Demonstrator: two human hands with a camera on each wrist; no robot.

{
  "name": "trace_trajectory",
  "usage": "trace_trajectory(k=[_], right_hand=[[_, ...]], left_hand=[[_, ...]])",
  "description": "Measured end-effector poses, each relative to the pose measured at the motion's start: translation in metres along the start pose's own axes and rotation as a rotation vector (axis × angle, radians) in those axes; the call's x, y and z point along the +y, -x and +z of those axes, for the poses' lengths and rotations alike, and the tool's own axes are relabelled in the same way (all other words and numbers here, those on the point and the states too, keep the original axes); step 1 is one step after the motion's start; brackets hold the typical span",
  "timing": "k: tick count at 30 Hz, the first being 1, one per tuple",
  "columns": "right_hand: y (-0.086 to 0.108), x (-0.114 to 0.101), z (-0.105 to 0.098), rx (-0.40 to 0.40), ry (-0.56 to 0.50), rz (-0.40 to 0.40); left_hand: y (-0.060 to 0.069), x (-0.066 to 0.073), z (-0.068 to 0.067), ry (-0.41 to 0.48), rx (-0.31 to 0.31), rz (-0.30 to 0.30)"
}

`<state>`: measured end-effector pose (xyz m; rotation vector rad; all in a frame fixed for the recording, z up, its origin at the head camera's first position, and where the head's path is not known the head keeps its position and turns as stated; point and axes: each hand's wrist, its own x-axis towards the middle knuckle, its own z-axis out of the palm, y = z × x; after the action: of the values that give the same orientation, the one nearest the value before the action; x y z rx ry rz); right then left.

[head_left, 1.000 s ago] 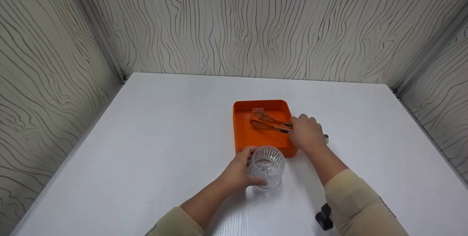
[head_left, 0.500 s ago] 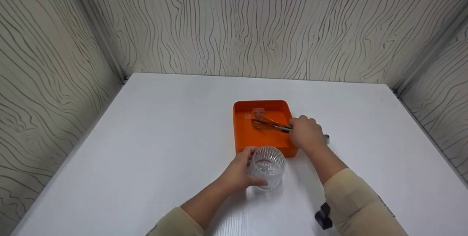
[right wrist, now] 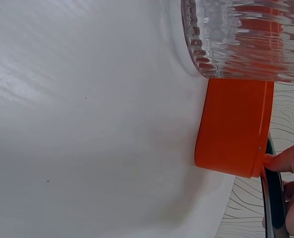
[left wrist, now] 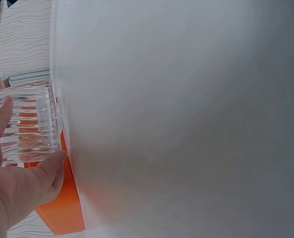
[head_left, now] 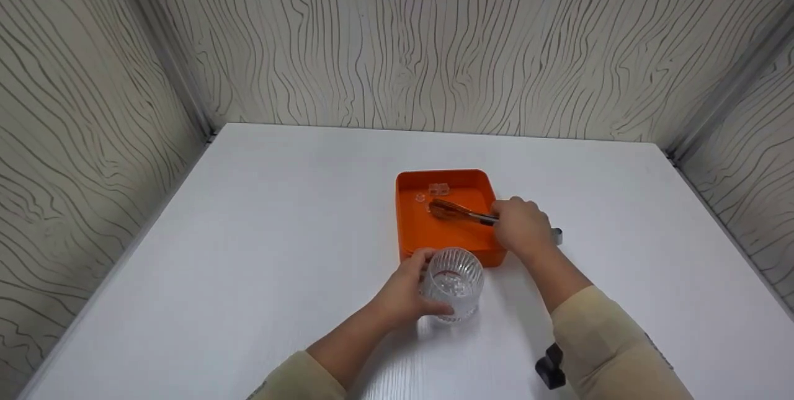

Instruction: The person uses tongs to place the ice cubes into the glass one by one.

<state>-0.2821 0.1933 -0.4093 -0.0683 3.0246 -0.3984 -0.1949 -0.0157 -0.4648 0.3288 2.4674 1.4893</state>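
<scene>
My left hand point(head_left: 400, 291) holds a clear ribbed glass point(head_left: 456, 282) upright on the table, with clear pieces visible inside it. The left wrist view shows its thumb and fingers around the side of the glass point(left wrist: 30, 126). An orange tray point(head_left: 428, 235) stands just beyond. Over its right wall, my right hand point(head_left: 523, 226) grips a pair of tongs point(head_left: 456, 209), whose amber-coloured heads are down in the tray and lie close together. Whether something is between those heads cannot be made out. Clear cube-like pieces point(head_left: 438, 188) lie near the tray's back wall.
A black object point(head_left: 550, 367) lies on the white table point(head_left: 279, 220) beside my right sleeve. Wood-grain patterned panels point(head_left: 397, 40) enclose the table at the back and sides.
The heads of the tongs, apart one second ago, have come together over the tray. The right hand has barely shifted, while the left hand and the glass have stayed put.
</scene>
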Motion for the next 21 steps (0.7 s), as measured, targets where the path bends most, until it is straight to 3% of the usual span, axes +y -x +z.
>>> trace_trajectory(k=[16,21], right_hand=[[0.005,0.006,-0.006,-0.003,-0.034,-0.005],[0.007,0.011,-0.012,-0.008,-0.039,-0.017]], left_hand=[[0.001,0.001,-0.001,0.02,-0.007,0.0],[0.001,0.002,0.0,0.031,-0.001,-0.035]])
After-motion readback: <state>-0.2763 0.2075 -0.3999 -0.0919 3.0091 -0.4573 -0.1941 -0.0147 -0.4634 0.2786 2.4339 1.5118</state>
